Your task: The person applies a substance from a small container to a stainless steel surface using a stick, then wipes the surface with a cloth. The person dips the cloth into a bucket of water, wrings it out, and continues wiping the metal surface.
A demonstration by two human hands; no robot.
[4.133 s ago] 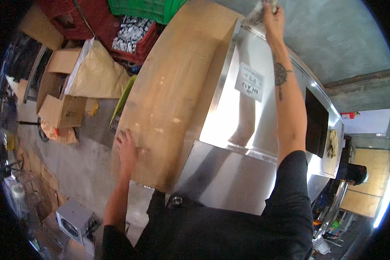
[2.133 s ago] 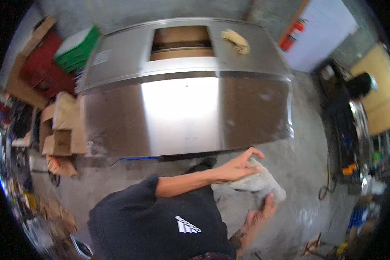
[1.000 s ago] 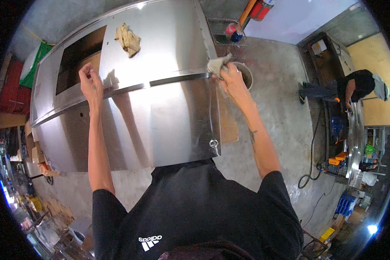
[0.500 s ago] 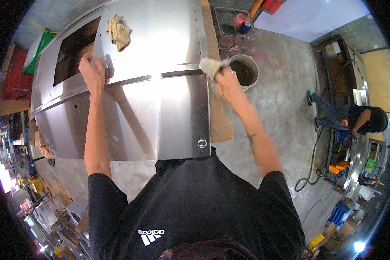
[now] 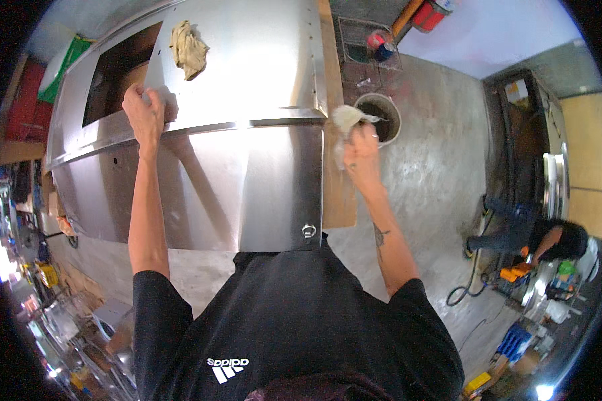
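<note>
A large stainless steel cabinet point(image 5: 261, 73) lies in front of me, with a raised seam across it and a dark rectangular opening at the left. My left hand point(image 5: 144, 115) is closed at the near edge of that opening; its fingertips are turned away, so what they grip is hidden. Past the cabinet's right edge, my right hand point(image 5: 362, 150) is closed around a pale, crumpled rag point(image 5: 350, 117), slightly blurred by motion. A grey bucket point(image 5: 396, 113) with a dark inside stands just beyond that hand. Another tan cloth point(image 5: 188, 52) lies bunched on the steel surface.
A brown board point(image 5: 341, 200) sticks out under the cabinet's right side. On the concrete floor point(image 5: 428, 200) to the right lies a black hose point(image 5: 458, 294). A co-worker point(image 5: 548, 234) bends over a cluttered bench at the far right. A wire rack point(image 5: 354, 43) stands at the back.
My right hand has carried the rag off the cabinet's right edge, rightward and slightly nearer to me. My left hand stays at the opening. The co-worker appears lower in the picture.
</note>
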